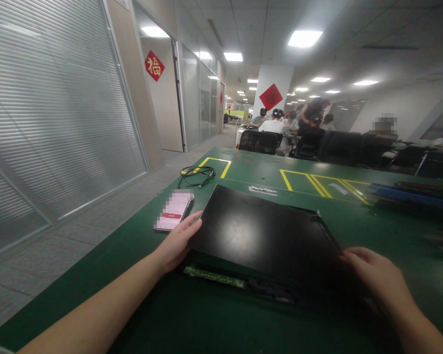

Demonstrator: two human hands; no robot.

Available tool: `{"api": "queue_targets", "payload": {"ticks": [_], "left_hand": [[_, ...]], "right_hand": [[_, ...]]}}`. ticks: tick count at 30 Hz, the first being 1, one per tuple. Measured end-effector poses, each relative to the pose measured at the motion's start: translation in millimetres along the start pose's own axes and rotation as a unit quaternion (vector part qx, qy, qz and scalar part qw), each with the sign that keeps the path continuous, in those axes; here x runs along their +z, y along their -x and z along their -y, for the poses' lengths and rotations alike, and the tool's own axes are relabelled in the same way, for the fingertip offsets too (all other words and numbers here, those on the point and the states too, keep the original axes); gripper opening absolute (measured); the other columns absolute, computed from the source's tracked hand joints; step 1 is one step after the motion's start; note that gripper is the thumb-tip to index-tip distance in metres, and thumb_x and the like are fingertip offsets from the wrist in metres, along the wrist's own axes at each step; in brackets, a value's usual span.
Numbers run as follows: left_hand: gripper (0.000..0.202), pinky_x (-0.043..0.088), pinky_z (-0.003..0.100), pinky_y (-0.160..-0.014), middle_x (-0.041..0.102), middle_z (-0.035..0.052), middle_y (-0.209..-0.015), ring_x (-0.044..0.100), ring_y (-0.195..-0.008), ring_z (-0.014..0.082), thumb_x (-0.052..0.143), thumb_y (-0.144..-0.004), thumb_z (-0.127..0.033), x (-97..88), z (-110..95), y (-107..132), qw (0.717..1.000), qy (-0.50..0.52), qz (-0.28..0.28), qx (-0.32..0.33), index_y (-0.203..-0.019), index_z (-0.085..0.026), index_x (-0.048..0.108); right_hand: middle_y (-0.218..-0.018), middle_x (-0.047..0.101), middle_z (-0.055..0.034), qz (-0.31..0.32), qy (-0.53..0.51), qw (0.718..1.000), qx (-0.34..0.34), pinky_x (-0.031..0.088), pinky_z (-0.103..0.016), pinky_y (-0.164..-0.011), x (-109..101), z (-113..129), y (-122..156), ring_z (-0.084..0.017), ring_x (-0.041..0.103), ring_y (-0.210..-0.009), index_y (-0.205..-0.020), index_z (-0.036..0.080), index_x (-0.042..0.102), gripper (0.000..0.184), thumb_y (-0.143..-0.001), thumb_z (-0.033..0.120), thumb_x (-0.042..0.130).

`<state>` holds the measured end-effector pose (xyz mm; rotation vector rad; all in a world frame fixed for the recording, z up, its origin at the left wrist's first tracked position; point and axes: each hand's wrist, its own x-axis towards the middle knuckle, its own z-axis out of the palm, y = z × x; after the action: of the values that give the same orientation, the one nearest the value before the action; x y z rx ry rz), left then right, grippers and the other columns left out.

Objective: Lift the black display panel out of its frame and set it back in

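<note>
A flat black LCD screen panel (258, 231) is in front of me over the green table, its glossy face up and reflecting a ceiling light. My left hand (179, 241) grips its left edge, thumb on top, with the other fingers partly hidden underneath. On the right edge my right hand (372, 270) is closed in a pinch, near a thin dark strip along that side. A narrow green circuit board (214, 277) runs along the panel's near side. Dark shadow hides the near right corner.
Left of the panel lies a phone (175, 209) with a lit screen, and beyond it a coiled black cable (197, 176). Yellow tape outlines (306, 182) mark the green table (96, 275). Blue-edged dark items (413, 196) lie at right. Several people sit farther back.
</note>
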<state>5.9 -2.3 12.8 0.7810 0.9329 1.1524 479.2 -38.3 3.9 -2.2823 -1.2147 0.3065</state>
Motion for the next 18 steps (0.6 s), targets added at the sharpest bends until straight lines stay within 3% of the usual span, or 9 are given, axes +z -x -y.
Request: {"api": "queue_targets", "payload": {"ticks": [7, 12, 18], "left_hand": [[0.076, 0.063, 0.032, -0.082, 0.083, 0.0161, -0.123, 0.082, -0.102, 0.0289, 0.089, -0.085, -0.02, 0.1, -0.3, 0.9, 0.999, 0.018, 0.03, -0.008, -0.155, -0.016, 0.059], [0.072, 0.063, 0.03, -0.072, 0.085, 0.0158, -0.118, 0.083, -0.096, 0.0287, 0.088, -0.084, -0.014, 0.5, 0.7, 1.9, 0.999, -0.005, 0.034, 0.002, -0.151, -0.016, 0.061], [0.069, 0.064, 0.032, -0.076, 0.085, 0.0165, -0.115, 0.083, -0.096, 0.029, 0.085, -0.086, -0.015, 1.6, 0.9, 2.4, 0.999, -0.013, 0.028, 0.007, -0.15, -0.013, 0.06]], "right_hand": [[-0.078, 0.08, -0.009, -0.001, 0.002, 1.0, -0.002, 0.054, -0.046, -0.072, -1.2, -1.9, -2.4, -0.034, 0.071, -0.077, -0.073, 0.031, 0.078, 0.027, -0.072, 0.05, 0.059], [-0.083, 0.081, -0.0107, -0.002, -0.001, 1.0, 0.01, 0.054, -0.047, -0.076, -2.3, 1.4, -0.3, -0.036, 0.072, -0.084, -0.074, 0.029, 0.078, 0.027, -0.073, 0.048, 0.058], [-0.087, 0.081, -0.0112, 0.015, 0.009, 1.0, 0.016, 0.053, -0.045, -0.078, -4.7, 4.2, 0.8, -0.036, 0.072, -0.089, -0.076, 0.029, 0.079, 0.028, -0.074, 0.047, 0.058]]}}
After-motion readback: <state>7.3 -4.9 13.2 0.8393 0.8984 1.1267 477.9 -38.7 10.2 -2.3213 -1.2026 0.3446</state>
